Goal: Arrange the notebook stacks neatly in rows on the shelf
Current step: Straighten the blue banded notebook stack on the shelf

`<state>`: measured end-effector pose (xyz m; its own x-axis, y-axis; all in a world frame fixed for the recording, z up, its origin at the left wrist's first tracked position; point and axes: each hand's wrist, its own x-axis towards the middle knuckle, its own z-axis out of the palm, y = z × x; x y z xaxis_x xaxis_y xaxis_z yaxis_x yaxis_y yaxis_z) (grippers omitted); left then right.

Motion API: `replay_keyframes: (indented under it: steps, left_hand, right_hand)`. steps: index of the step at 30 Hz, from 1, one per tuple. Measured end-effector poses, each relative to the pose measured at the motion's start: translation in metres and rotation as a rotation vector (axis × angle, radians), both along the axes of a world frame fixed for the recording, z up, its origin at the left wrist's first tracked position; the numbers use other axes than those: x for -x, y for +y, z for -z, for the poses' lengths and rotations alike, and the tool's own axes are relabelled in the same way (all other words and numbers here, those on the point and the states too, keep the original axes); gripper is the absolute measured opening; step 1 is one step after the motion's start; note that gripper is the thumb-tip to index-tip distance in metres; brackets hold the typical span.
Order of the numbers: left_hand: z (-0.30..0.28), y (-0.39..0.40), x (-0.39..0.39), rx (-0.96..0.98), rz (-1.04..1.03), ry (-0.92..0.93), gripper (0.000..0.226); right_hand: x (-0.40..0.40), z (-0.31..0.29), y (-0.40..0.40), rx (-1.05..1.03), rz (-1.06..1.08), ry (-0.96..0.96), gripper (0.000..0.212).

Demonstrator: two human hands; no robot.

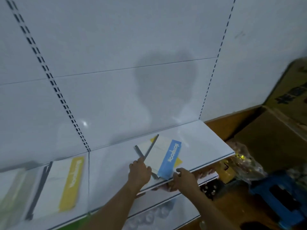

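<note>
Blue-banded notebook (163, 157) lying skewed atop a yellow-banded stack (178, 161) near the front edge of the white shelf (207, 138). Left hand (139, 173) pressed against its near-left corner, fingers curled on the grey spine. Right hand (182, 177) curled at the near-right corner; grip unclear. Further left, another yellow-banded stack (61, 186), flat and blurred. Behind, white slotted back panel (116, 47). To the right, cardboard boxes (274, 122), crinkled plastic bag (244, 163), blue stool (282, 196).
</note>
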<state>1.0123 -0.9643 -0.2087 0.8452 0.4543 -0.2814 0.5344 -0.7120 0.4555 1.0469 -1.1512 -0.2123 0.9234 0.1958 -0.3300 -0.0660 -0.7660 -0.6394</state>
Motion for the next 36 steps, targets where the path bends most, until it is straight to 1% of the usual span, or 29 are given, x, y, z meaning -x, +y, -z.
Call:
replay_keyframes:
  steps: [2, 4, 7, 9, 11, 12, 14, 16, 20, 24, 25, 27, 28, 30, 33, 35, 36]
  left_hand:
    - [0.002, -0.004, -0.004, 0.033, -0.033, 0.031, 0.041]
    - [0.003, -0.012, -0.007, 0.065, -0.079, -0.009, 0.038]
    - [0.000, -0.021, -0.007, 0.113, -0.174, -0.083, 0.041]
    - [-0.003, -0.023, -0.005, 0.252, -0.217, -0.118, 0.038]
    - [-0.007, -0.022, 0.001, 0.439, -0.207, -0.108, 0.028]
    - [-0.008, -0.020, 0.005, 0.496, -0.184, -0.094, 0.024]
    - [-0.010, -0.014, 0.016, 0.558, -0.172, -0.097, 0.021]
    - [-0.018, -0.002, 0.030, 0.616, -0.213, -0.126, 0.019]
    - [-0.038, 0.029, 0.074, 0.736, -0.327, -0.278, 0.012]
    - [-0.055, 0.074, 0.136, 0.691, -0.505, -0.408, 0.007]
    - [-0.058, 0.086, 0.154, 0.667, -0.556, -0.436, 0.009]
    - [-0.063, 0.109, 0.192, 0.637, -0.678, -0.514, 0.021]
    - [-0.065, 0.118, 0.212, 0.632, -0.743, -0.573, 0.024]
    - [-0.067, 0.136, 0.253, 0.613, -0.859, -0.686, 0.022]
    - [-0.072, 0.162, 0.319, 0.586, -0.945, -0.821, 0.016]
    - [-0.077, 0.179, 0.364, 0.575, -0.984, -0.882, 0.019]
    - [-0.079, 0.187, 0.386, 0.564, -1.003, -0.906, 0.020]
  right_hand:
    - [-0.011, 0.010, 0.005, 0.035, -0.053, 0.029, 0.021]
    - [-0.017, 0.016, 0.009, 0.065, -0.052, 0.027, 0.022]
    - [-0.023, 0.023, 0.007, 0.054, -0.033, 0.032, 0.035]
    - [-0.023, 0.024, 0.003, 0.064, -0.076, 0.054, 0.041]
    - [-0.022, 0.025, 0.004, 0.014, -0.075, 0.059, 0.040]
    - [-0.020, 0.025, 0.006, -0.025, -0.062, 0.057, 0.037]
    - [-0.015, 0.022, 0.014, -0.086, -0.052, 0.019, 0.027]
    - [-0.009, 0.018, 0.029, -0.148, -0.068, -0.048, 0.022]
    - [0.010, 0.005, 0.075, -0.324, -0.171, -0.130, 0.018]
    - [0.034, -0.010, 0.138, -0.425, -0.383, -0.158, 0.012]
    - [0.044, -0.014, 0.155, -0.444, -0.445, -0.154, 0.012]
    - [0.070, -0.023, 0.188, -0.458, -0.586, -0.141, 0.014]
    - [0.086, -0.028, 0.205, -0.463, -0.657, -0.129, 0.015]
    - [0.121, -0.037, 0.236, -0.481, -0.782, -0.094, 0.016]
    - [0.177, -0.050, 0.283, -0.497, -0.936, -0.038, 0.014]
    - [0.215, -0.059, 0.313, -0.499, -1.003, 0.010, 0.005]
    - [0.235, -0.063, 0.327, -0.503, -1.027, 0.025, 0.007]
